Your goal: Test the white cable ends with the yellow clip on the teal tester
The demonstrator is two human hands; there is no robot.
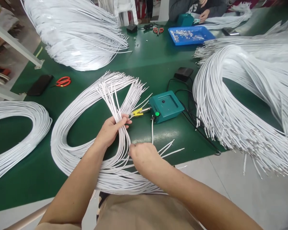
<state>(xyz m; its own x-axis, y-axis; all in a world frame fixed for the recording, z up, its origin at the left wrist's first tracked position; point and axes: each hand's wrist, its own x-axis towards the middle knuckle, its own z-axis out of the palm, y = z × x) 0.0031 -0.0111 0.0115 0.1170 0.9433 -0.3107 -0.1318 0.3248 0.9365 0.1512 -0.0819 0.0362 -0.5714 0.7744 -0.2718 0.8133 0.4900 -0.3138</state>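
Note:
My left hand (114, 127) is closed round a bundle of white cables (115, 111), whose ends fan out above it. Just to the right and lower, my right hand (144, 156) is closed at the side of the cables that hang from the bundle; what its fingertips pinch is too small to tell. Below both hands lies a large coil of white cables (60, 137). A teal device (166, 105) with a green button stands right of my left hand, and a yellow clip (136, 112) sits at its left side.
Other white cable coils lie at left (42, 118), top left (74, 35) and right (208, 92). Red scissors (63, 81), a black phone (40, 85), a black box (183, 73) and a blue tray (189, 43) are on the green table (148, 64). Across it, a person's hands (204, 15) work.

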